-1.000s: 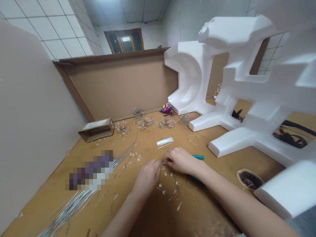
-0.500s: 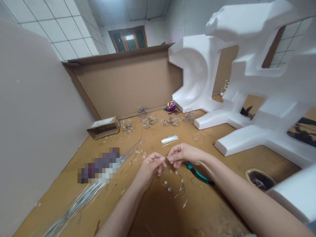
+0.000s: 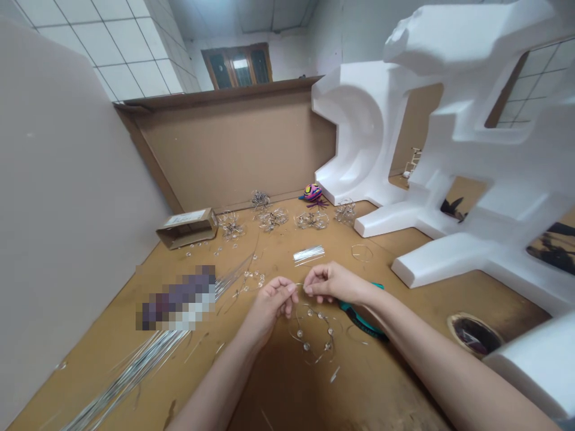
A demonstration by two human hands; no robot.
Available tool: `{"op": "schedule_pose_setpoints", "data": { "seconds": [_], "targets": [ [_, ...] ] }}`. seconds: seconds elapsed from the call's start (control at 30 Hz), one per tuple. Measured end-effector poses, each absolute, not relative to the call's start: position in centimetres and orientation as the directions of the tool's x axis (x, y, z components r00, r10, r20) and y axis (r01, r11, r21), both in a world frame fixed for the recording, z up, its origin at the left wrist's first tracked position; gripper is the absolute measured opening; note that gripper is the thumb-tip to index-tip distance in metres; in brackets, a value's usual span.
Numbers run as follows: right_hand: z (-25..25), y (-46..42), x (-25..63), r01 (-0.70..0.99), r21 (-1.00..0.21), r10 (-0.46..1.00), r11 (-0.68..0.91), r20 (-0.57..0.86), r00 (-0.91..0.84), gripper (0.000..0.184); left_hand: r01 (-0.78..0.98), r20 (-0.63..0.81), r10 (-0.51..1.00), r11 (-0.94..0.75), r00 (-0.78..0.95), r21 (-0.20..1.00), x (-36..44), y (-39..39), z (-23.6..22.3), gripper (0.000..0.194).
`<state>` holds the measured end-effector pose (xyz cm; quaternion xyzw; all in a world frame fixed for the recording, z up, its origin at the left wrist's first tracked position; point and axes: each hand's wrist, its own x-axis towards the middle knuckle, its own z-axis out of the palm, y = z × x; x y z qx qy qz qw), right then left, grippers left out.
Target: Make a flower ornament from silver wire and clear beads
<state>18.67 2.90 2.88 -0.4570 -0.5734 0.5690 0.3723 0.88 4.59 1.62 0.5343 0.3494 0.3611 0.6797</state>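
My left hand [image 3: 279,299] and my right hand [image 3: 326,282] are raised close together over the brown table, thumbs against index fingers. Between the fingertips runs a short piece of thin wire [image 3: 299,285], pinched at either end. Just below the hands, a ring of wire with clear beads [image 3: 330,331] lies on the table. Teal-handled pliers [image 3: 363,323] lie under my right forearm, which partly covers them. Beyond my hands sits a small stack of cut silver wires [image 3: 308,254]. Several loose clear beads [image 3: 255,276] are scattered left of my left hand.
A bundle of long wires [image 3: 130,374] stretches along the left. Several finished-looking wire-and-bead clusters [image 3: 272,219] line the back beside a colourful pouch-like object [image 3: 313,192]. An open cardboard box [image 3: 187,228] stands back left. Large white foam packing [image 3: 422,269] borders the right, near a round hole [image 3: 475,334].
My fingertips have drawn slightly apart, leaving more of the wire visible between them. More of the pliers shows around my right forearm. The view has shifted a little.
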Motion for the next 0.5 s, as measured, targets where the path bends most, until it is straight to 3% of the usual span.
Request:
{"op": "schedule_pose_setpoints", "data": {
  "seconds": [0.17,0.4,0.5],
  "targets": [
    [3.5,2.6,18.5,0.101,-0.992,0.944,-0.071,-0.099,-0.313,0.022,-0.151,-0.062,0.879,0.150,0.472,0.977,1.0,4.5,1.4,0.021],
    [2.8,2.9,18.7,0.223,-0.974,0.951,-0.041,-0.106,-0.290,0.021,0.059,-0.082,0.913,0.064,0.399,0.996,1.5,4.6,0.8,0.026],
    [2.0,3.1,18.5,0.278,-0.960,0.954,-0.018,-0.100,-0.284,0.026,0.064,-0.103,0.924,0.085,0.369,0.994,1.7,4.6,0.8,0.027]
  ]
}}
